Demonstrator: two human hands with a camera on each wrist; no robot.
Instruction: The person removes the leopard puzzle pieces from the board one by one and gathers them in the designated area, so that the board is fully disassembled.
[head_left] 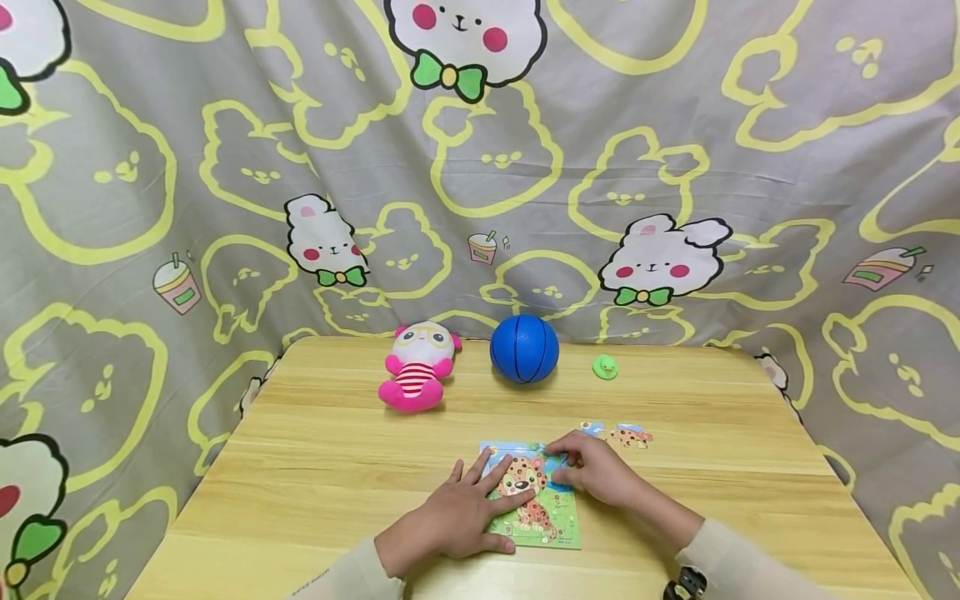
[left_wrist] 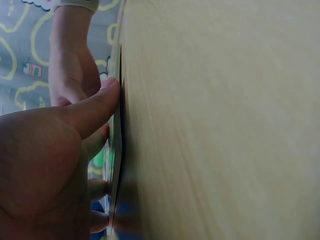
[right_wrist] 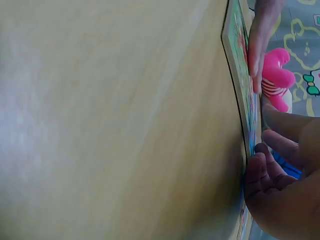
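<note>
The right hand [head_left: 600, 471] has bent fingers at the upper right corner of the leopard puzzle [head_left: 543, 510], any pinch on a piece undeterminable, while the left hand [head_left: 463, 510] rests spread-fingered across it on the table [head_left: 300, 492], with loose pieces [head_left: 632, 435] just beyond the right hand and a blue ball [head_left: 524, 349] farther back.

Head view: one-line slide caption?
Left hand spread on a leopard puzzle, right hand at its upper right, blue ball beyond.

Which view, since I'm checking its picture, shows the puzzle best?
The head view: looking down on the puzzle, it shows most of its picture. Left wrist shows mainly its edge; right wrist, the edge and steeply slanted top.
</note>
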